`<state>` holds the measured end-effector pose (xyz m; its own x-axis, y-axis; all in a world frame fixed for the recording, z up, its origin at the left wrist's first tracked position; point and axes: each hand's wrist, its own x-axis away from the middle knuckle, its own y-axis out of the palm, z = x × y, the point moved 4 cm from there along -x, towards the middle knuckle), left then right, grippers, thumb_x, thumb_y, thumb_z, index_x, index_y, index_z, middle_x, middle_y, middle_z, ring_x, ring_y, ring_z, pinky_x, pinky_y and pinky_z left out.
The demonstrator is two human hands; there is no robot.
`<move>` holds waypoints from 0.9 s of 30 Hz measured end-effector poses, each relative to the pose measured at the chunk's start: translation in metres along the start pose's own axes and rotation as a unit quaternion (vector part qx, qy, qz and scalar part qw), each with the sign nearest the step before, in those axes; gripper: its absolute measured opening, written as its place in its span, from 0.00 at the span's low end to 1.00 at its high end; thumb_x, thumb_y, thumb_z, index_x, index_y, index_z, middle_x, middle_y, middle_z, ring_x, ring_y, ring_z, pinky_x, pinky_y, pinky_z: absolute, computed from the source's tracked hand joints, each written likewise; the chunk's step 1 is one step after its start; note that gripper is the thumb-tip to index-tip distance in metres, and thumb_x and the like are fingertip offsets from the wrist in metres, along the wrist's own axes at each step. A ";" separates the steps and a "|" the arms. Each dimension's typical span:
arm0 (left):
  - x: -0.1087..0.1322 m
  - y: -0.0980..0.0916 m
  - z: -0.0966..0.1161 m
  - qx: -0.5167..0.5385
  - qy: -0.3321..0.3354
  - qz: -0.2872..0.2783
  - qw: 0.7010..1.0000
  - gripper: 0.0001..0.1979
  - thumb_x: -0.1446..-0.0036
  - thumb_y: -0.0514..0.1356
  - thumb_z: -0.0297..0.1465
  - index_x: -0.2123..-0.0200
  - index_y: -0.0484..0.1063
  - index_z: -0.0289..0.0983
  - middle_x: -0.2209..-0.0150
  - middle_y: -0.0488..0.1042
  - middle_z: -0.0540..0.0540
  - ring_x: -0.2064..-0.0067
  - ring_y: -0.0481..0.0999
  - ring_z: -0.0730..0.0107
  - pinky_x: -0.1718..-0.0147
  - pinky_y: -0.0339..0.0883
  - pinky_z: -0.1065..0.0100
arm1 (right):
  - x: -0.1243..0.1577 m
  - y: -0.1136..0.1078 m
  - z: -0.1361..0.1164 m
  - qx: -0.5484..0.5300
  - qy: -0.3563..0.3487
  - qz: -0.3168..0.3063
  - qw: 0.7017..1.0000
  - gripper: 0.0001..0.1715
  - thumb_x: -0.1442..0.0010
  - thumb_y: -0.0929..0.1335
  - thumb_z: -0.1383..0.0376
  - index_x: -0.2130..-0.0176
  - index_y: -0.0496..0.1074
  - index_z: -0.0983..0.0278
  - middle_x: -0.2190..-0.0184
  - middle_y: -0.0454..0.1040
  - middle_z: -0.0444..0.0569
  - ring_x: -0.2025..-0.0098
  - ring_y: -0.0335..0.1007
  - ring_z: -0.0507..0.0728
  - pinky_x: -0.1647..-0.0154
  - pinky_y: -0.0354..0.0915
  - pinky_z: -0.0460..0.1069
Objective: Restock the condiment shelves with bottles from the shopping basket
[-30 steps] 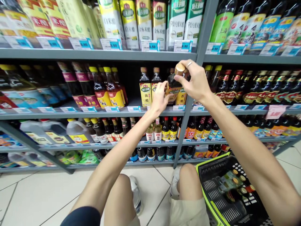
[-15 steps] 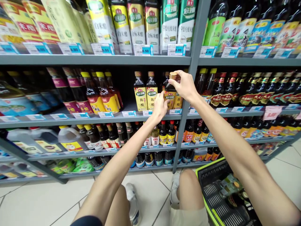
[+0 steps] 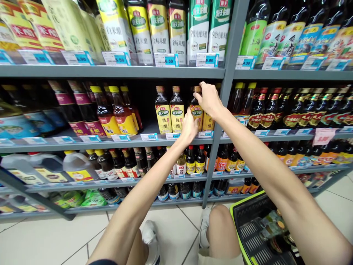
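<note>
Basket (image 3: 237, 232), black with a green rim, is seen at lower right, with bottles (image 3: 273, 226) lying inside. Right hand (image 3: 209, 99) is curled over the top of a bottle (image 3: 196, 110), fingers (image 3: 202, 85) closed on its cap. Left hand (image 3: 189, 129) is held open, fingers upright against or just beside the bottle's lower half; contact cannot be confirmed. Bottle is upright in the row on the shelf (image 3: 82, 144), yellow label showing, base hidden by the left hand. Two vinegar bottles (image 3: 168, 110) are placed just left of it. Upper shelf (image 3: 110, 71) is stocked with boxed vinegar (image 3: 160, 33).
</note>
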<state>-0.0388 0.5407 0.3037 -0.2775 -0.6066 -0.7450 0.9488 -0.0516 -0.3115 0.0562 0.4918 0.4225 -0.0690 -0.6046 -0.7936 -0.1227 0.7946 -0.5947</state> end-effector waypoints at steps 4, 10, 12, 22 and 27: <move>0.000 0.001 -0.005 0.004 -0.005 -0.011 1.000 0.37 0.36 0.60 0.23 0.27 0.51 0.32 0.33 0.69 0.29 0.32 0.69 0.47 0.29 0.61 0.46 | -0.003 -0.009 0.005 0.042 -0.003 0.007 0.999 0.20 0.29 0.61 0.68 0.42 0.70 0.72 0.44 0.72 0.67 0.37 0.69 0.73 0.36 0.66 0.67; 0.004 0.006 -0.001 -0.017 -0.054 -0.012 0.998 0.40 0.35 0.59 0.25 0.25 0.45 0.28 0.29 0.61 0.24 0.26 0.60 0.42 0.27 0.55 0.45 | 0.004 -0.016 -0.001 0.139 -0.048 -0.006 0.989 0.20 0.26 0.57 0.69 0.47 0.73 0.72 0.42 0.72 0.67 0.34 0.64 0.73 0.35 0.63 0.69; 0.006 0.009 0.000 -0.024 -0.064 -0.017 0.998 0.42 0.36 0.61 0.26 0.25 0.43 0.27 0.28 0.58 0.24 0.26 0.58 0.40 0.26 0.54 0.46 | 0.006 -0.016 -0.001 0.163 -0.048 0.017 0.985 0.21 0.26 0.56 0.69 0.46 0.72 0.73 0.42 0.72 0.68 0.35 0.64 0.73 0.36 0.63 0.69; 0.019 0.012 0.011 -0.022 -0.106 -0.010 0.994 0.53 0.39 0.68 0.27 0.23 0.34 0.40 0.30 0.61 0.27 0.28 0.63 0.37 0.29 0.58 0.42 | -0.020 -0.012 0.007 0.243 -0.005 -0.057 0.968 0.17 0.30 0.65 0.69 0.51 0.77 0.79 0.51 0.79 0.68 0.41 0.72 0.74 0.39 0.65 0.68; 0.022 0.013 0.012 -0.030 -0.103 0.002 0.994 0.51 0.38 0.68 0.27 0.24 0.37 0.37 0.31 0.61 0.26 0.28 0.63 0.38 0.30 0.60 0.45 | -0.026 -0.004 0.010 0.249 -0.010 -0.052 0.967 0.22 0.26 0.61 0.63 0.51 0.77 0.76 0.49 0.78 0.67 0.36 0.68 0.77 0.37 0.62 0.72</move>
<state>-0.0311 0.5173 0.2907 -0.2301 -0.7572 -0.6113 0.9375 -0.0039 -0.3480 0.0685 0.5050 0.4442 -0.0617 -0.6861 -0.7249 0.3647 0.6606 -0.6562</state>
